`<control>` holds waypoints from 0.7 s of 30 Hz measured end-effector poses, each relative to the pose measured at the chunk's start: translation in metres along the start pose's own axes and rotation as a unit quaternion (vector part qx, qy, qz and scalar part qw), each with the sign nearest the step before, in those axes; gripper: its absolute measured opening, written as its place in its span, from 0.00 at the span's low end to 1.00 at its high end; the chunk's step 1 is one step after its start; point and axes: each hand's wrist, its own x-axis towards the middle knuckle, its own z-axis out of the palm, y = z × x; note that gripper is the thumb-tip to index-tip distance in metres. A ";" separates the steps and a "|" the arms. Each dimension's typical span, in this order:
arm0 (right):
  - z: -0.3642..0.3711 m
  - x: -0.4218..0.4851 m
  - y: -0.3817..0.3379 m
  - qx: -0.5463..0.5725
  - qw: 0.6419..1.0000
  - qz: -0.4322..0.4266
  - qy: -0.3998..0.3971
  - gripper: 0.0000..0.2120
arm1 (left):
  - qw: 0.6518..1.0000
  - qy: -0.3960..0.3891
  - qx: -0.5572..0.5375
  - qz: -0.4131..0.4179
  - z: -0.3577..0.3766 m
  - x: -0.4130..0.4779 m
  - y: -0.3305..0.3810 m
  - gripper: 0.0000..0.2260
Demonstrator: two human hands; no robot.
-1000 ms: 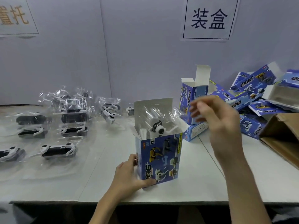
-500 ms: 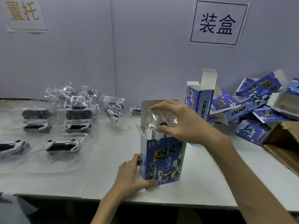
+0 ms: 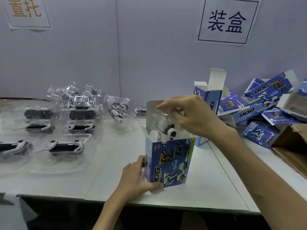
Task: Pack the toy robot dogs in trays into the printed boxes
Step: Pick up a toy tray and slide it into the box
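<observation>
A blue printed box (image 3: pixel 172 161) stands upright near the table's front edge, its top flaps open. A toy robot dog in a clear plastic tray (image 3: pixel 169 130) sticks partly out of the box top. My left hand (image 3: pixel 137 176) grips the box's lower left corner. My right hand (image 3: pixel 187 115) is above the box mouth and pinches the top of the clear tray. More trayed toy dogs (image 3: pixel 66 146) lie spread on the table's left half.
An open empty printed box (image 3: pixel 207 100) stands just behind my right hand. Several printed boxes (image 3: pixel 265 103) are heaped at the back right. A brown carton (image 3: pixel 294 146) sits at the right edge. The grey partition wall carries two paper signs.
My right hand came down from the air at the right onto the box mouth and took hold of the tray top. The left hand stayed on the box.
</observation>
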 end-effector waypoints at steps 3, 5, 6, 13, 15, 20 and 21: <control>0.000 0.001 -0.002 0.000 0.999 0.004 -0.046 0.15 | 1.000 0.001 -0.007 0.000 0.000 0.000 0.000 0.41; 0.001 -0.002 -0.003 0.003 0.997 0.000 -0.071 0.15 | 1.000 0.001 -0.010 0.001 0.001 -0.001 0.000 0.40; 0.000 -0.004 -0.002 0.002 0.997 -0.002 -0.080 0.15 | 1.000 0.001 -0.009 0.001 0.001 -0.001 0.000 0.40; -0.021 0.008 0.008 0.002 0.997 0.016 -0.081 0.22 | 1.000 0.006 -0.018 0.002 0.004 -0.002 -0.003 0.38; -0.009 0.007 -0.001 -0.006 0.994 -0.005 -0.106 0.21 | 1.000 0.000 -0.012 -0.001 0.003 -0.001 -0.002 0.38; 0.016 -0.002 -0.001 -0.037 0.983 0.016 -0.177 0.21 | 1.000 -0.002 -0.009 -0.007 0.003 -0.001 0.000 0.40; 0.017 -0.002 0.000 -0.026 0.981 0.029 -0.190 0.21 | 1.000 -0.001 -0.011 -0.007 0.003 -0.001 0.000 0.40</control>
